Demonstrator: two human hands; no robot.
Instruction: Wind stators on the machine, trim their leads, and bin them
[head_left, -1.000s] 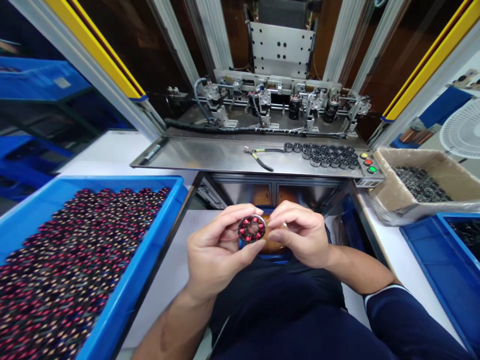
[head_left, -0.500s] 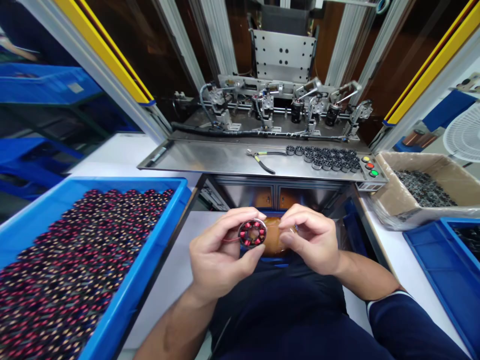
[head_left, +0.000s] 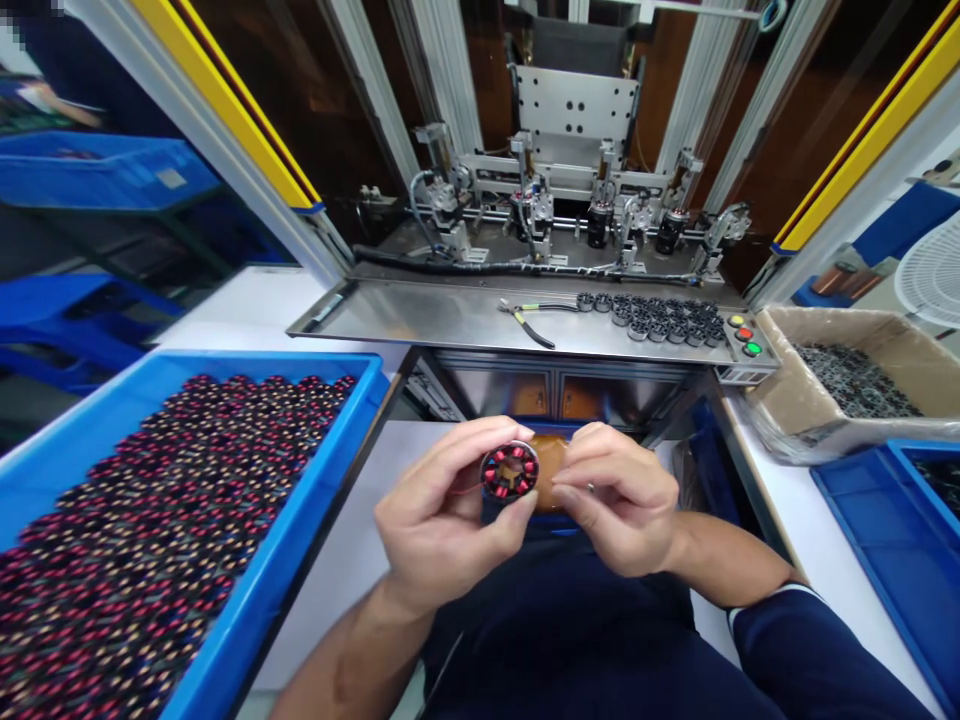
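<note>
My left hand (head_left: pixel 442 510) grips a motor stator (head_left: pixel 510 470) between thumb and fingers. It is a round ring with red coils inside, its open face turned toward me. A thin reddish wire (head_left: pixel 469 490) runs from its left side under my fingers. Just to the right, my right hand (head_left: pixel 619 495) is closed in a pinch, its fingertips a short way from the stator's rim. A tiny shiny bit shows by those fingers, too small to name. Behind the hands lies a rounded orange-brown surface (head_left: pixel 553 470).
At left, a blue bin (head_left: pixel 367 385) holds many wound stators. On the metal ledge (head_left: pixel 435 315) lie pliers (head_left: pixel 529 322) and rows of black cores (head_left: pixel 660 318), near coloured buttons (head_left: pixel 744 334). A fixture machine (head_left: pixel 577 210) stands behind. At right are a carton (head_left: pixel 787 430) and blue bin (head_left: pixel 862 530).
My right hand's pinch has tightened and its fingertips have shifted slightly left and down. The stator has turned a little in my left hand. On the machine, tilted clamp arms now stand upright.
</note>
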